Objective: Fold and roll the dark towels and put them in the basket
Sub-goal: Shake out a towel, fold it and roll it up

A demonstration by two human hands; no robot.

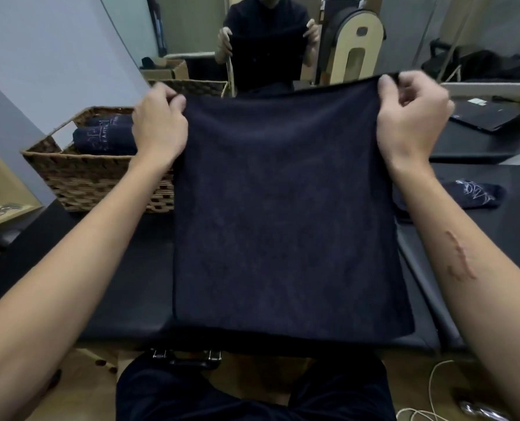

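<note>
While both arms reach out over the black padded table (125, 299), a dark navy towel (289, 214) hangs spread between the hands; the left hand (158, 129) pinches its top left corner, thumb and fingers curled onto the hem; the right hand (410, 117) pinches the top right corner the same way, fingers bunched tight on the cloth; the top edge runs taut from one grip to the other, and the lower edge drapes down to the near side of the table. Off to the left sits a woven wicker basket (79, 174) on the tabletop, just beside the hanging towel; two rolled dark towels (104, 133) with pale lettering lie inside it, side by side. Over on the right, another dark towel (465, 194) with pale stitching lies crumpled on the table; beyond it, a black laptop (489, 115) rests flat; straight ahead a mirror (268, 41) shows the person holding the towel up.
</note>
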